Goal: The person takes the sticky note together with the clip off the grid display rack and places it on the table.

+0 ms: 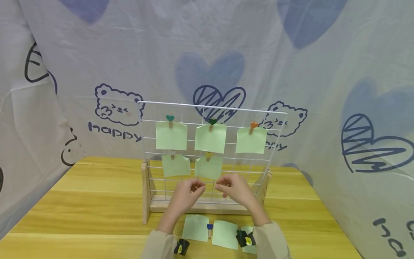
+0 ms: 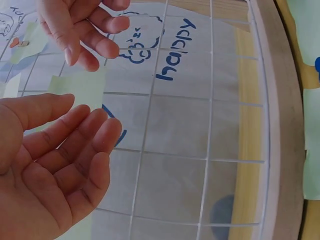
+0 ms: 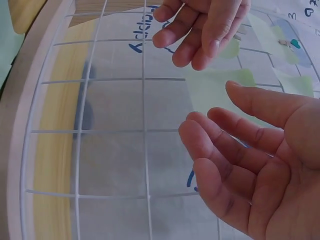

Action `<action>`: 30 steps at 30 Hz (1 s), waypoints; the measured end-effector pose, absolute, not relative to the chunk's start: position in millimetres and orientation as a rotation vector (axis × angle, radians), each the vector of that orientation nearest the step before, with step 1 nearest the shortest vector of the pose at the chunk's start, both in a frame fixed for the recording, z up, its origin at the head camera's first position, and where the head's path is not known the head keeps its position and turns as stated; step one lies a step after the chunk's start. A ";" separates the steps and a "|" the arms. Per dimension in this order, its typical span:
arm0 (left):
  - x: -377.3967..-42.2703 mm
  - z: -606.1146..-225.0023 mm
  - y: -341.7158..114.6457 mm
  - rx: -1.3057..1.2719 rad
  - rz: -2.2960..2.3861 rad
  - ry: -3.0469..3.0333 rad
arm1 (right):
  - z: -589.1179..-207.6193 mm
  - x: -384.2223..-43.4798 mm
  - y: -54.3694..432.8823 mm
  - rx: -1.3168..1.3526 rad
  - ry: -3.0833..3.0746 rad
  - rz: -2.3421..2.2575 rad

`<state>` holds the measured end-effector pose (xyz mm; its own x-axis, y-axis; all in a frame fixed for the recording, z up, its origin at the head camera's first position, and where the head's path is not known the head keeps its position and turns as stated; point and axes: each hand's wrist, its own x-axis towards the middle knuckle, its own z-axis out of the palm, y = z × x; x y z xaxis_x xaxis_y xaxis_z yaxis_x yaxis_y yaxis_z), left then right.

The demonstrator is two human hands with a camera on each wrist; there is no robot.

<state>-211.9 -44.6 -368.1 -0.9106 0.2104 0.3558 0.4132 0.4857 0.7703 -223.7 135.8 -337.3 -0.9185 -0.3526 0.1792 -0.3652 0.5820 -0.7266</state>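
Both hands hover in front of a white wire grid [image 1: 211, 194], just below its lower row of notes. My left hand [image 1: 188, 194] has loosely bent fingers and holds nothing. Facing it across a small gap, my right hand [image 1: 235, 189] is likewise relaxed, its fingers bent and nothing between them. Nearest above them hangs a pale green note [image 1: 208, 168] under a yellow clip [image 1: 208, 155]. Another note [image 1: 176, 167] hangs to its left from a pale clip. In the upper row, three notes hang from a teal heart clip [image 1: 170, 118], a dark green one [image 1: 212, 121] and an orange one [image 1: 254, 125].
The grid stands in a wooden base [image 1: 200, 207] on a wood-grain table [image 1: 106, 201]. In front lie a green note [image 1: 195, 227], a second note [image 1: 225, 233] and a third partly covered one, with a blue heart clip [image 1: 210, 226]. A printed curtain [image 1: 145, 54] hangs behind.
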 end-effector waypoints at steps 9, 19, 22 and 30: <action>-217.5 -358.6 -47.1 -0.524 -1.399 -2.522 | -325.1 -226.7 130.0 0.516 -2.586 1.279; -221.4 -345.6 -47.4 -0.512 -1.380 -2.491 | -316.4 -227.3 123.9 0.562 -2.435 1.223; -223.1 -342.7 -47.9 -0.516 -1.368 -2.488 | -314.2 -228.3 122.2 0.570 -2.409 1.191; -222.8 -335.7 -47.8 -0.521 -1.364 -2.468 | -307.4 -230.8 118.1 0.558 -2.373 1.126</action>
